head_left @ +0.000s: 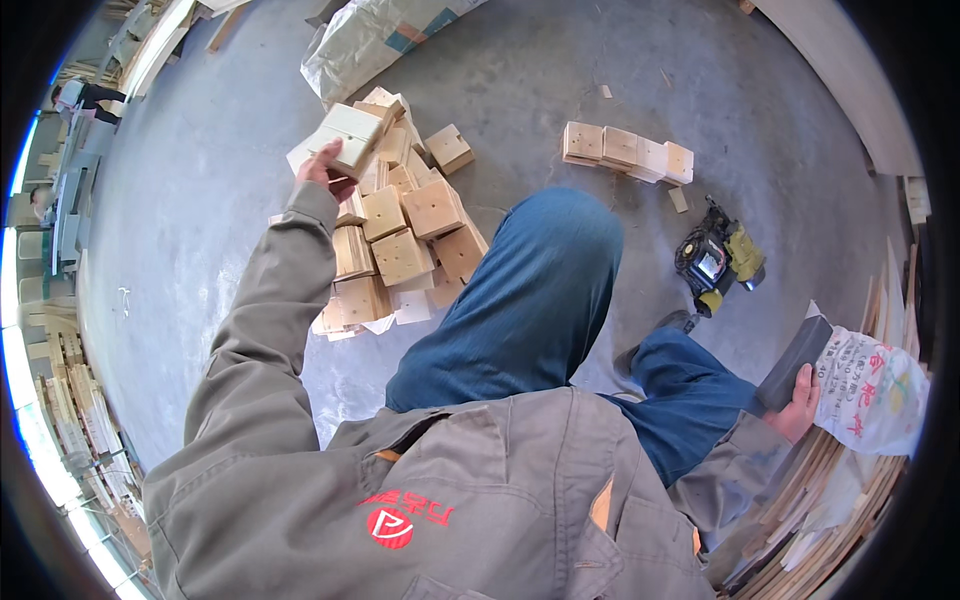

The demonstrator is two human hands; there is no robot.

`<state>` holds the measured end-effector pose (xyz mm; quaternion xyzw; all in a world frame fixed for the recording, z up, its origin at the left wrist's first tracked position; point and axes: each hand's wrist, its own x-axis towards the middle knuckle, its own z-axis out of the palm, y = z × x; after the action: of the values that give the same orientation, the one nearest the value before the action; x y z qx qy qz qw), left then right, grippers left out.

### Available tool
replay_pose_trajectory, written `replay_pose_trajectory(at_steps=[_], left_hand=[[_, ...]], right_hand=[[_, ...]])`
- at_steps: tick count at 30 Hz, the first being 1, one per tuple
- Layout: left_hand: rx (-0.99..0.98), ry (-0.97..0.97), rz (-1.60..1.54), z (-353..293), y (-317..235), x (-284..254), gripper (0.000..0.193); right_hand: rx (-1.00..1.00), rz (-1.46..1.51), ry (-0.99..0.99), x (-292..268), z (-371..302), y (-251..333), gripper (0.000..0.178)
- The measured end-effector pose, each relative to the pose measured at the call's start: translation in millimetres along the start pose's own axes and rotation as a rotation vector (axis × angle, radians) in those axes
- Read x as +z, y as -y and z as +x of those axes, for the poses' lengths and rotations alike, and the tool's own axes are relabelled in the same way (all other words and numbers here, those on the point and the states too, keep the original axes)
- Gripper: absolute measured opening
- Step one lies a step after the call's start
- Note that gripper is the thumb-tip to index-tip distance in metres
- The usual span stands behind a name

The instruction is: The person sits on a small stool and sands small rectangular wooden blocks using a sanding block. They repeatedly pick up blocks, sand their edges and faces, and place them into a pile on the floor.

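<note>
My left hand point(325, 168) is closed on a pale wooden block point(350, 135), held over the upper left of a pile of wooden blocks point(402, 255). The thumb lies across its top, and a groove line runs along that face. Out to the right, my right hand point(798, 408) grips the lower end of a dark grey bar point(796, 362). What the bar is I cannot tell. It lies against a white printed sack point(870, 390). Some of the right fingers are hidden behind the bar.
A row of blocks point(628, 152) lies on the concrete floor point(200, 150). Near my foot is a black and yellow-green power tool point(715, 258). A large whitish sack point(370, 45) lies beyond the pile. Stacked wood strips point(830, 520) stand at lower right; another person point(88, 97) is far left.
</note>
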<state>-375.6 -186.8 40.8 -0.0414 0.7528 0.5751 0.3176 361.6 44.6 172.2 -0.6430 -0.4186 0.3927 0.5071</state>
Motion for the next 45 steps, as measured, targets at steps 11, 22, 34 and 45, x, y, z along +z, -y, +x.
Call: replay_pose_trajectory(at_steps=[11,22,34,45], left_hand=[[-0.249,0.09,0.025,69,24,91,0.061],[-0.411,-0.058,-0.016,147,63,163,0.069],[-0.579,-0.032,0.148,167,74,168,0.07],[-0.354,-0.071,0.51,120,47,140,0.057]], right_hand=[[0.004,-0.098,0.071,-2,4,-12,0.048],[0.068,-0.175,0.1,7,0,1,0.052],[0.046,-0.203,0.118,17,8,-5,0.056],[-0.013,-0.192,0.159,31,1,2,0.06]])
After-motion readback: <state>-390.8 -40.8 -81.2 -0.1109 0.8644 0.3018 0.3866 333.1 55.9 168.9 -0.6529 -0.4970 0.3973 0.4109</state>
